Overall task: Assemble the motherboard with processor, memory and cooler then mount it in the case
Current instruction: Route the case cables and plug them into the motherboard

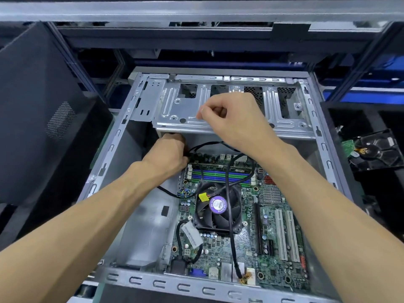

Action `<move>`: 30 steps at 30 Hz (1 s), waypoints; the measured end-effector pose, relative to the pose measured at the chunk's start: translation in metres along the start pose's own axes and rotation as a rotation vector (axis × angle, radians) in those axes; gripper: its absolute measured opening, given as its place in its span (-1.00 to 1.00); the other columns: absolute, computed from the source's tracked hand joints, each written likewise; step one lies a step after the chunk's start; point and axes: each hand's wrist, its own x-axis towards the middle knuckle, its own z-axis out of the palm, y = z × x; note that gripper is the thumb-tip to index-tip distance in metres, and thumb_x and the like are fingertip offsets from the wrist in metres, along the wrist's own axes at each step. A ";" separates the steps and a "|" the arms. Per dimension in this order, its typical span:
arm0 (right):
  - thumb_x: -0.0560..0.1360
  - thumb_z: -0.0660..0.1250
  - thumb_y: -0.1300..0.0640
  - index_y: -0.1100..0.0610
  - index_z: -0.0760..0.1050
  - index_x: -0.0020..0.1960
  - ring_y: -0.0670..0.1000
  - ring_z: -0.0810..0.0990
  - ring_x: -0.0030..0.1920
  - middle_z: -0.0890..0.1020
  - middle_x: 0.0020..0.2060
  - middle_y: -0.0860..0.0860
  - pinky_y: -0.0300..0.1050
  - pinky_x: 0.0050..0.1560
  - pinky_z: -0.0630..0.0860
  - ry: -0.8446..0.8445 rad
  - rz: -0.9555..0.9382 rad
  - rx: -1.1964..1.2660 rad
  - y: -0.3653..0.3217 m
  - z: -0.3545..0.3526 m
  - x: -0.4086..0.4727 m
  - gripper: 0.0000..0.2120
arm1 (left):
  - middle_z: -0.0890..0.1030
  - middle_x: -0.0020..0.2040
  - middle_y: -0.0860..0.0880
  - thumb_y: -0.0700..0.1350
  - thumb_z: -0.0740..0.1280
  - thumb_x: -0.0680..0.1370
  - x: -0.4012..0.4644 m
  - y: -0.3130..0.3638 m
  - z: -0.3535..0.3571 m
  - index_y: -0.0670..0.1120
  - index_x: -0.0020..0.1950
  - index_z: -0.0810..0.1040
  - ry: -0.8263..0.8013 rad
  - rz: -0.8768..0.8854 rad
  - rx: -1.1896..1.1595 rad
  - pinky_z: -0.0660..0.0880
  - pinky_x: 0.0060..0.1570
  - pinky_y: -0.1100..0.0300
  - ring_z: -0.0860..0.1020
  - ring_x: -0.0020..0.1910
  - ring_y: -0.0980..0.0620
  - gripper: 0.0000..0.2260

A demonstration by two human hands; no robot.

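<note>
The green motherboard lies inside the open grey case. A black cooler fan with a purple label sits at its middle, and green and blue memory slots run above it. My left hand reaches into the far left corner of the board and grips a black cable by its end. My right hand hovers over the metal drive cage with fingers curled; thumb and forefinger pinch together, and what they hold is too small to tell.
A black side panel leans at the left. A hard drive lies on the bench to the right. Black cables loop across the fan, one with a yellow connector. A metal rack frame crosses overhead.
</note>
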 end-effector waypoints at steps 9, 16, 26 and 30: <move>0.59 0.27 0.14 0.26 0.65 -0.15 0.01 0.44 -0.36 0.60 -0.36 0.11 -0.06 -0.20 0.45 -0.011 -0.002 -0.013 -0.010 -0.010 -0.008 -0.73 | 0.62 -0.01 -0.24 -0.27 0.31 0.48 -0.017 -0.007 -0.020 -0.22 -0.10 0.47 -0.141 -0.081 0.054 0.51 -0.14 0.08 0.58 -0.08 -0.21 -0.96; 0.60 0.27 0.08 0.15 0.66 -0.14 0.03 0.49 -0.36 0.59 -0.42 0.02 -0.08 -0.26 0.47 0.021 0.053 -0.077 -0.021 -0.038 -0.042 -0.74 | 0.65 -0.07 0.04 -0.25 0.32 0.48 -0.054 -0.008 -0.044 0.08 -0.11 0.63 -0.268 -0.103 -0.024 0.57 0.03 0.16 0.63 -0.04 0.01 -0.78; 0.50 0.31 -0.34 0.07 0.57 -0.21 -0.04 0.61 -0.34 0.64 -0.40 -0.03 -0.03 -0.22 0.62 -0.278 0.373 -0.309 -0.037 -0.034 -0.104 -0.53 | 0.62 -0.33 0.18 -0.05 0.43 0.50 -0.080 0.005 -0.042 0.11 -0.26 0.61 -0.181 0.023 -0.262 0.52 -0.12 0.21 0.56 -0.28 0.25 -0.86; 0.54 0.34 -0.19 0.26 0.54 -0.25 0.08 0.47 -0.43 0.57 -0.46 0.07 0.03 -0.17 0.61 -0.380 0.419 -0.298 -0.033 -0.022 -0.110 -0.50 | 0.59 -0.40 0.18 -0.04 0.43 0.50 -0.082 0.011 -0.034 0.10 -0.21 0.61 -0.154 0.055 -0.335 0.44 -0.27 0.27 0.53 -0.34 0.29 -0.90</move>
